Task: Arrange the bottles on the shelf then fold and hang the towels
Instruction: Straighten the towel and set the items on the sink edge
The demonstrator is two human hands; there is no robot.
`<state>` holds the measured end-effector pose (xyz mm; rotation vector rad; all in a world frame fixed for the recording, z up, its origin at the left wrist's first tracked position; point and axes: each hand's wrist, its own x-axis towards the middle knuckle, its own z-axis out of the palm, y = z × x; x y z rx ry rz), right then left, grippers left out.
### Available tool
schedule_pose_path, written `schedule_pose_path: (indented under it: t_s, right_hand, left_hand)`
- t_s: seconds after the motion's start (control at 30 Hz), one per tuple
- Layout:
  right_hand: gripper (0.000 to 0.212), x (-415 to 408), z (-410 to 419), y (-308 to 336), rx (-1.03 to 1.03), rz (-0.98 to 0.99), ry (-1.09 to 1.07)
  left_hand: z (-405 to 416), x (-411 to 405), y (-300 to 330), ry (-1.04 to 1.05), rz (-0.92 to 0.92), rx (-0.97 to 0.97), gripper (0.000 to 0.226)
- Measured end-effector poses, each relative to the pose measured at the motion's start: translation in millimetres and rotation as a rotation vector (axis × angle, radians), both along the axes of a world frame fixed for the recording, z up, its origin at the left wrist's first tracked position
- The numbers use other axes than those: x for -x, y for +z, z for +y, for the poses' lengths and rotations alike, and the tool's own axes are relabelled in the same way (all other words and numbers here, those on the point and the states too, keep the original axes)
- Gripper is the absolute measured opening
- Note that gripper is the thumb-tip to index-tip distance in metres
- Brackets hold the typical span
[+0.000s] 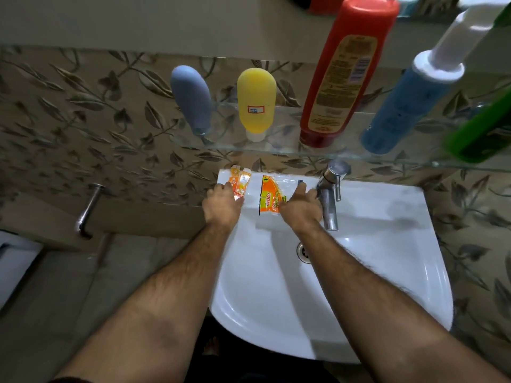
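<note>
Left hand [222, 204]: fingers straight, resting on 2 small orange sachets [240, 181] at the back left corner of the white basin [387, 272]
Right hand [300, 207]: fingers extended flat on an orange-and-clear scrub pad wrapper [272, 193]; metal tap [330, 197] just beside it on its right
Glass shelf [290, 153]: above both hands; holds 5 bottles standing in a row
Bottles: grey-blue tube [190, 99]; yellow tube [256, 102]; red bottle [345, 73]; blue pump bottle [401, 106]; green bottle [481, 128] at the frame edge
Towels: cannot tell where
</note>
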<state>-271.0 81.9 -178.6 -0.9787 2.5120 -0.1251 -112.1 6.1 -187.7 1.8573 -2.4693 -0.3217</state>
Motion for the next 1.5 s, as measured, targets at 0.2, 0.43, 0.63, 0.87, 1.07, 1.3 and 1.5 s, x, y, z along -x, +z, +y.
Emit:
schedule_pose_path:
  t_s: [0.2,0.43,0.63,0.87,1.07,1.3,1.5]
  right_hand:
    - [0.066,6,-7,-5,0.105,-0.09,-0.057]
    - [0.076,9,-13,-14,0.303,-0.331,-0.236]
    - [0.021,-5,-9,-15,0.394,-0.619,-0.37]
    - [0.013,-48,3,-7,0.577,-0.836,-0.483]
    - [0.008,-128,-5,13,0.64,-0.866,-0.486]
    - [0.011,-242,-16,24,0.69,-0.883,-0.464]
    - [0.008,-308,-10,-23,0.576,-0.905,-0.492]
  left_hand:
    - [-3,13,-1,0.102,-0.028,-0.056,0.04]
    - [-7,5,1,0.219,0.228,-0.166,0.033]
    - [-5,-16,-3,0.319,0.559,-0.304,0.014]
    - [-15,-65,-6,0.44,0.998,-0.486,0.005]
    - [-36,-144,0,0.431,1.088,-0.623,0.017]
    - [-51,-254,-4,0.546,1.123,-0.721,0.019]
    - [-50,-322,-46,0.648,1.152,-0.793,0.018]
